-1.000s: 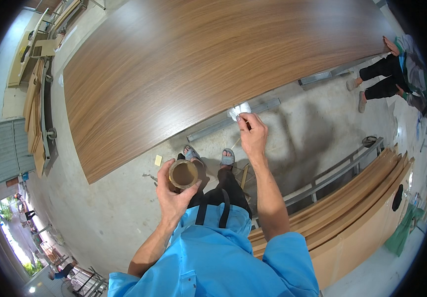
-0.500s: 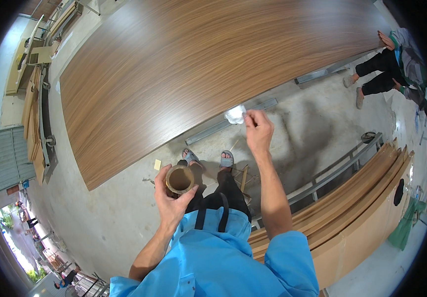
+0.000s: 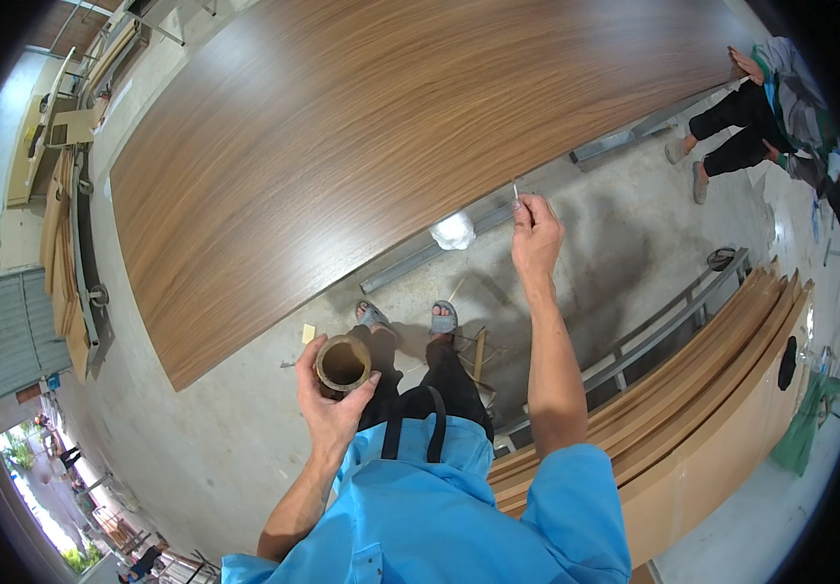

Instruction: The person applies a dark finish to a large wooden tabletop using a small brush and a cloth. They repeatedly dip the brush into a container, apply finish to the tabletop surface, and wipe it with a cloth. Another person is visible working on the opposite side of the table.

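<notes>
My left hand (image 3: 332, 414) is wrapped round a brown tube (image 3: 343, 364) with a thick rim and a hollow, dark inside, its mouth turned up. Whether it has a bottom is hidden. My right hand (image 3: 540, 238) is raised near the front edge of a large wood-grain board (image 3: 342, 165), fingertips pinching a short thin pale stick (image 3: 515, 191). To the left of that hand a crumpled white wad (image 3: 453, 232), like thin plastic, sits at the board's edge, apart from the fingers.
Grey metal rails (image 3: 410, 265) show under the board. Stacked brown panels (image 3: 673, 428) lie on a metal rack at the right. Another person's hand (image 3: 746, 66) rests by the board's far right end. A small yellowish block (image 3: 308, 333) lies on the floor.
My right hand has moved from the white wad to the right and slightly away, and the thin stick now shows at its fingertips. My left hand still holds the brown tube, slightly shifted left.
</notes>
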A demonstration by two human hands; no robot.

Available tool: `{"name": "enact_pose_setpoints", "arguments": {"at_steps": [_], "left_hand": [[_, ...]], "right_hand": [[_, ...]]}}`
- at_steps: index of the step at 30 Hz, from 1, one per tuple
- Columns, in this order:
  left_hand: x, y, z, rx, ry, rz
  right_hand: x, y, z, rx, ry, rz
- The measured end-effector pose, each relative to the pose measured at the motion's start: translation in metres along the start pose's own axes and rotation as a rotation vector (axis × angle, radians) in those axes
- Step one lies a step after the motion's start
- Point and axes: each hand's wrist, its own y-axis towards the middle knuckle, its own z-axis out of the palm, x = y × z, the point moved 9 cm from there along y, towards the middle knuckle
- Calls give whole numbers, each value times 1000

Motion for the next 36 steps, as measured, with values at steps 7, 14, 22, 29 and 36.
{"name": "enact_pose_setpoints", "arguments": {"at_steps": [7, 14, 22, 29, 36], "left_hand": [[-6, 1, 2, 11, 14, 60], [-7, 0, 1, 9, 43, 75], [-8, -2, 4, 7, 41, 70], [-8, -3, 4, -11, 56, 35], [-11, -4, 5, 2, 75, 81]], "right_hand": [[0, -2, 15, 183, -58, -42], [-14, 18, -7, 37, -42, -7], [-30, 32, -17, -33, -51, 97], [-34, 44, -24, -22, -102, 40], [-47, 47, -21, 26, -27, 141]]}}
